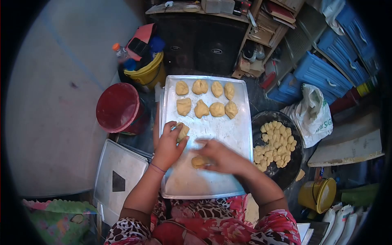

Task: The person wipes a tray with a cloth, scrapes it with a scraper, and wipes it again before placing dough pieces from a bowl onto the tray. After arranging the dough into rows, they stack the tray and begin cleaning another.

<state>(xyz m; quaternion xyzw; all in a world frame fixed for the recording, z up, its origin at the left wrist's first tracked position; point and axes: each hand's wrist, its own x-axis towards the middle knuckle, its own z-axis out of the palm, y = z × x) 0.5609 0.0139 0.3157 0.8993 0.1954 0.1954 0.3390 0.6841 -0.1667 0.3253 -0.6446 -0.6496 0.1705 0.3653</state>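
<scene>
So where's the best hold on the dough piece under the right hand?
Probably from above, pinching lightly across its sides: the dough piece is a soft low lump lying flat on the tray, half covered by the right hand. The left hand grips a second piece that way.

I see green letters on the white bag. They look like "SUG". I can read nothing else.

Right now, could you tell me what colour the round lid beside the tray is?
The lid is red; the head view shows it best.
</scene>
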